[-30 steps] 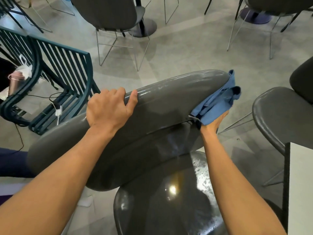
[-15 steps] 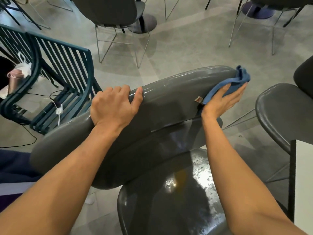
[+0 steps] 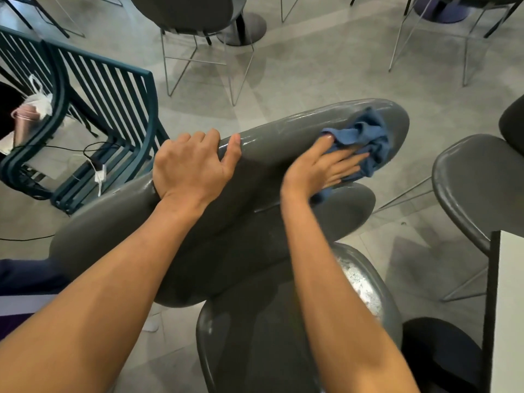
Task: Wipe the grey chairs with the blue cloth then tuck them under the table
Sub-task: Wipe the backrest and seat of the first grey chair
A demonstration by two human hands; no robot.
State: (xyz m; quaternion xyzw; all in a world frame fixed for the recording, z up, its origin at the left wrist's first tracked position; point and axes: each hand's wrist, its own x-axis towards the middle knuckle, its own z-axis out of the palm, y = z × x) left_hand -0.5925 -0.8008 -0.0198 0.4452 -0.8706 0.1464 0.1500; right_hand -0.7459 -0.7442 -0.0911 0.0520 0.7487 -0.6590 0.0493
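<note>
A grey chair stands right below me, its glossy backrest running from lower left to upper right and its seat beneath my arms. My left hand grips the top edge of the backrest near its middle, fingers curled over the far side. My right hand lies flat with straight fingers on the crumpled blue cloth, pressing it against the backrest's right end. Wet streaks shine on the backrest and seat.
A second grey chair stands at the right, beside the corner of a white table. More grey chairs on wire legs stand behind. A dark green slatted bench with cables is at the left.
My right hand has brought the cloth from the backrest's right edge up onto its front face and slid it leftward. My left hand keeps its grip on the top edge.
</note>
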